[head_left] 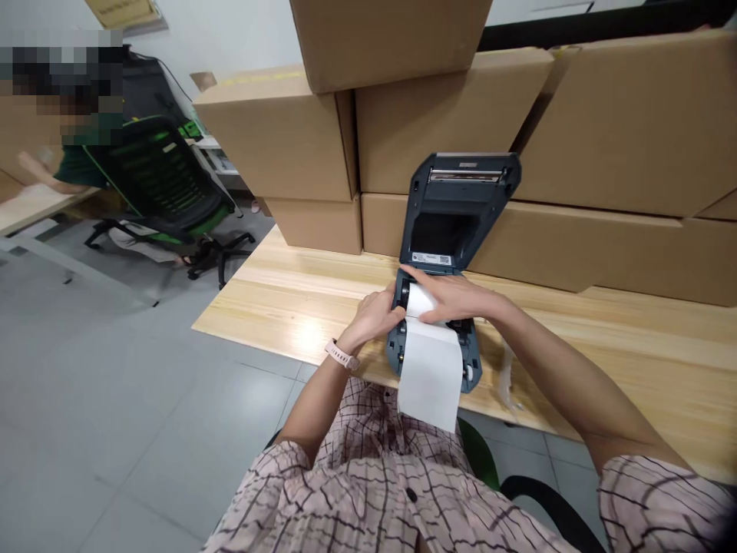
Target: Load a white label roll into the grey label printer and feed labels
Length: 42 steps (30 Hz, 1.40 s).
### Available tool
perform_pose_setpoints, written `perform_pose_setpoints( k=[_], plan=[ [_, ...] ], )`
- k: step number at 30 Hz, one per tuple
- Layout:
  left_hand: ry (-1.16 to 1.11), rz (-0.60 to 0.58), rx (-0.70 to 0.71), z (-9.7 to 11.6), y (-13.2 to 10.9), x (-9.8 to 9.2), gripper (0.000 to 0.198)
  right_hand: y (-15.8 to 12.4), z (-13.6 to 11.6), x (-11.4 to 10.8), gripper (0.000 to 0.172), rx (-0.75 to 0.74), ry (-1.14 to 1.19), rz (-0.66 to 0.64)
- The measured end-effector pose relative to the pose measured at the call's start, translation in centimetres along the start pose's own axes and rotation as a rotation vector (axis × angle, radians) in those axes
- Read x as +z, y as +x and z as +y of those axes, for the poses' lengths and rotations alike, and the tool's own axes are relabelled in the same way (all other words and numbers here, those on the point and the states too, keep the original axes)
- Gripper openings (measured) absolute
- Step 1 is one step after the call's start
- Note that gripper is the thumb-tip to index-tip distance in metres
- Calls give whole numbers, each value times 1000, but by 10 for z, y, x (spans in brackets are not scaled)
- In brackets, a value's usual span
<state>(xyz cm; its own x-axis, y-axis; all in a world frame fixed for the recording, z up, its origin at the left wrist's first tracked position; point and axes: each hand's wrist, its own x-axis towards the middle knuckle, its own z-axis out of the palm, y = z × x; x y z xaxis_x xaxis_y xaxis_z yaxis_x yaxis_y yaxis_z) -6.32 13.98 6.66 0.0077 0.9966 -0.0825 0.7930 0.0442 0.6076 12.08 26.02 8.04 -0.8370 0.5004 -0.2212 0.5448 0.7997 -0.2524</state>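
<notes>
A dark grey label printer (394, 355) stands on the wooden table with its lid (465, 203) raised. Inside the body sits a white paper roll (420, 299), and a strip of white paper (431, 372) hangs from it over the front edge. My left hand (377, 313), with a pale watch strap at the wrist, grips the printer's left side, thumb at the inner edge beside the roll; its other fingers are partly hidden. My right hand (452, 297) reaches across the roll from the right, thumb in front and fingers behind, closed around it.
Large cardboard boxes (627, 138) are stacked along the back of the table (270, 284). A crumpled clear strip (507, 376) lies right of the printer. At the far left, a person (84, 165) sits on a black and green office chair (164, 180) at another desk.
</notes>
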Motion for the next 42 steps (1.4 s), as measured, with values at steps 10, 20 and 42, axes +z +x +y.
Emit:
perform_pose_setpoints(
  k=[10,20,42],
  plan=[
    [-69,28,0,-3,-1,3,55,-78,37,-36,115,-276,572,225],
    [-114,36,-15,-5,1,5,58,-108,94,-15,118,306,693,532],
    [-217,42,-21,-7,2,8,65,-144,156,74,81,270,1141,519]
  ],
)
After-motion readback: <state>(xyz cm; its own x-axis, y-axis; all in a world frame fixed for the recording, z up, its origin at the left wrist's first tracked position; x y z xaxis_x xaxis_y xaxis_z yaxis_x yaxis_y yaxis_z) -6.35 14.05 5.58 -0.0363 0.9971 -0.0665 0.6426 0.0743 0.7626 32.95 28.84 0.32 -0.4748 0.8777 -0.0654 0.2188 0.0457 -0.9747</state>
